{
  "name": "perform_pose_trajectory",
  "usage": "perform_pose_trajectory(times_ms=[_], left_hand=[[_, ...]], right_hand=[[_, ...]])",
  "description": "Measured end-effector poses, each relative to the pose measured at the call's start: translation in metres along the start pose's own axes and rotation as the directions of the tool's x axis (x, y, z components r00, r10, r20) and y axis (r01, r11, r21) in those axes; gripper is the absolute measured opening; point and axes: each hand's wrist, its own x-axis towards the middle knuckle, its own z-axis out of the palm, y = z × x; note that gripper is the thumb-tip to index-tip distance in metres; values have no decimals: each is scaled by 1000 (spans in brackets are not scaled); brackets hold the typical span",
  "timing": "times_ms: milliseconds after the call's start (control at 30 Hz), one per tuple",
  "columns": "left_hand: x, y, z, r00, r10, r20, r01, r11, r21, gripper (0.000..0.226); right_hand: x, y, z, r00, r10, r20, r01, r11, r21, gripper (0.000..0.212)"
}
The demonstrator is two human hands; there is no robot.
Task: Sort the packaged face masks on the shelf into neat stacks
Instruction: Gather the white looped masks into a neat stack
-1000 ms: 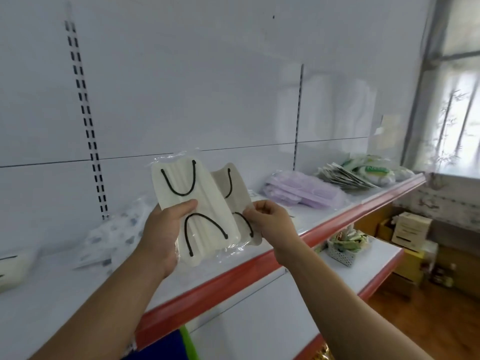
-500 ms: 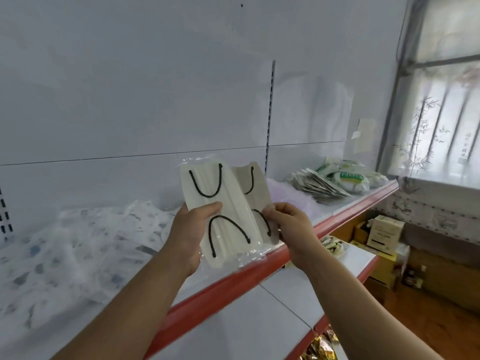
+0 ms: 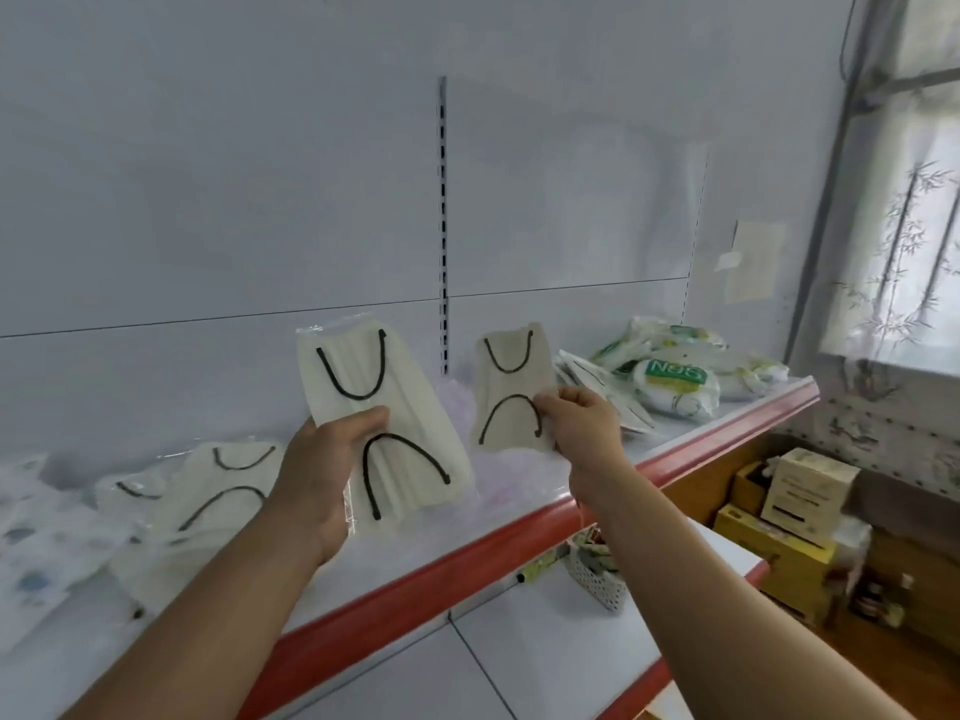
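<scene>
— So, where should these two go?
— Furthest left, the cream masks lie flat on the shelf; that pile sits low and to the left of the left hand, the nearer one.
— And its hold?
— Thumb across the front, fingers curled behind the big pack; long side upright, top leaning left, raised above the shelf.
— The other?
— The right hand pinches the small pack by its right edge; upright too, apart from the first; I'd judge both need laying flat and carrying leftward.
</scene>
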Motion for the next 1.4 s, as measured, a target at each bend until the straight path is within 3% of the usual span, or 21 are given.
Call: perform_pose_trajectory(times_ms=[67,233,333,433,567,667,833,1000,1200,1400], left_hand=[[3,-6,10,1000,-2,-15,2,1000,18,31],[9,-11,21,998,7,-59,-5,999,36,30],[6,-11,21,998,2,-67,1,999,39,30],[-4,-3,9,996,18,-84,-15,999,39,29],[-28,21,-31,987,70,-141,-66,997,33,25],[-55,48,-81,974,114,-194,-107,993,45,22],[-112,105,-206,929,186,-321,-168,982,81,25],[-181,153,-346,817,261,-514,-241,965,107,27],[-262,187,-479,697,265,-666,-287,955,80,27],[-307,213,-577,580,339,-741,-355,924,144,24]], right_hand=[[36,-8,-6,996,3,-93,-7,999,-44,4],[76,-11,-23,992,-90,-92,44,912,-408,54],[64,-8,-21,958,-286,-32,213,779,-590,40],[36,-11,1,937,-344,64,322,776,-542,29],[-36,-21,62,886,-257,386,378,882,-281,12],[-101,-24,119,788,-177,590,314,940,-137,23],[-220,-26,224,664,-126,737,225,974,-36,34],[-351,-18,326,379,-62,923,187,982,-11,19],[-480,-12,427,173,-57,983,242,970,14,9],[-544,-9,502,-4,-24,1000,314,949,24,8]])
